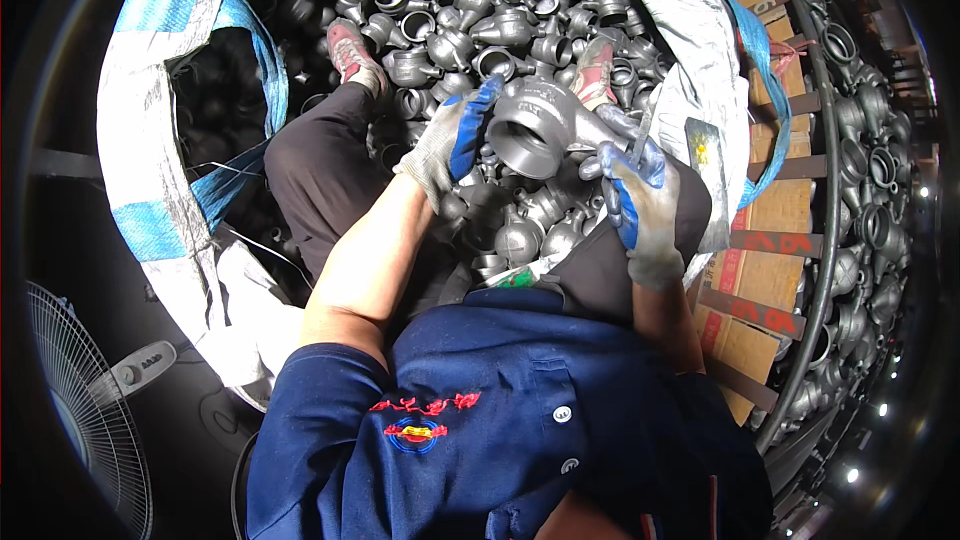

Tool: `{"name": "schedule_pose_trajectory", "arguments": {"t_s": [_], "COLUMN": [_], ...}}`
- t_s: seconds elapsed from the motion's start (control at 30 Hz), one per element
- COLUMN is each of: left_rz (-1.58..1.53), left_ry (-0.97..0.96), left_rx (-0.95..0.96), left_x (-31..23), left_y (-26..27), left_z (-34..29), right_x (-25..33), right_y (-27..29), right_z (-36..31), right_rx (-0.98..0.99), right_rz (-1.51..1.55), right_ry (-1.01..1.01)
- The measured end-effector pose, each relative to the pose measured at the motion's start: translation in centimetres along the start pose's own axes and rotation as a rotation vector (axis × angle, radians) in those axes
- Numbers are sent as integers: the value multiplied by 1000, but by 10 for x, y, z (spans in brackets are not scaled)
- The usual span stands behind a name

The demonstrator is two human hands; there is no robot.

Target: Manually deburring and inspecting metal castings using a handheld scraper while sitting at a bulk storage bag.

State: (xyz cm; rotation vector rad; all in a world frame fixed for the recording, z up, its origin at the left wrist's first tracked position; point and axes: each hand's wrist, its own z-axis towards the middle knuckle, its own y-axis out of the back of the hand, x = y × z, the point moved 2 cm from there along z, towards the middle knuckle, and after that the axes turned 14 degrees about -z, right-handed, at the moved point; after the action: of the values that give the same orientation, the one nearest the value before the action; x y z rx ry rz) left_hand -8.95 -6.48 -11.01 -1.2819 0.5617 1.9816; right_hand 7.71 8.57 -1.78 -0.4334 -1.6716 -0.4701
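Note:
A large dark grey metal casting [535, 125] hangs in front of me above my lap, its round opening facing toward me and a narrower neck pointing right. My left hand [455, 140], in a grey glove with blue coating, grips the casting's left side. On the right, my gloved right hand [640, 195] is closed around a thin flat metal tool [648, 125] that points upward, beside the casting's neck. Whether the right fingers also touch the neck is hard to tell. Many similar smaller castings [505, 25] lie loosely piled beyond and below my hands.
A white bulk bag [150, 130] with blue straps surrounds the pile and my legs. To the right, cardboard [775, 230] lines a metal-slatted cage [822, 190], with more castings [865, 195] past it. A fan [85, 400] stands at the lower left.

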Motion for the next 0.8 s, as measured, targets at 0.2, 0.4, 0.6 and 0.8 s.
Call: {"name": "schedule_pose_trajectory", "arguments": {"t_s": [0.2,0.4,0.6,0.8], "left_rz": [261,-75,-1709,-1668], "left_ry": [95,40,550,541], "left_rx": [114,3,-241,-331], "left_x": [-6,-36,-25,-24], "left_y": [-5,-21,-39,-37], "left_z": [-8,-1,10,1], "right_x": [11,2,3,7], "right_y": [-7,-11,-25,-39], "right_z": [-12,-6,-12,-17], "right_rx": [80,-47,48,226], "right_rz": [122,98,43,22], "right_ry": [10,35,24,-109]}}
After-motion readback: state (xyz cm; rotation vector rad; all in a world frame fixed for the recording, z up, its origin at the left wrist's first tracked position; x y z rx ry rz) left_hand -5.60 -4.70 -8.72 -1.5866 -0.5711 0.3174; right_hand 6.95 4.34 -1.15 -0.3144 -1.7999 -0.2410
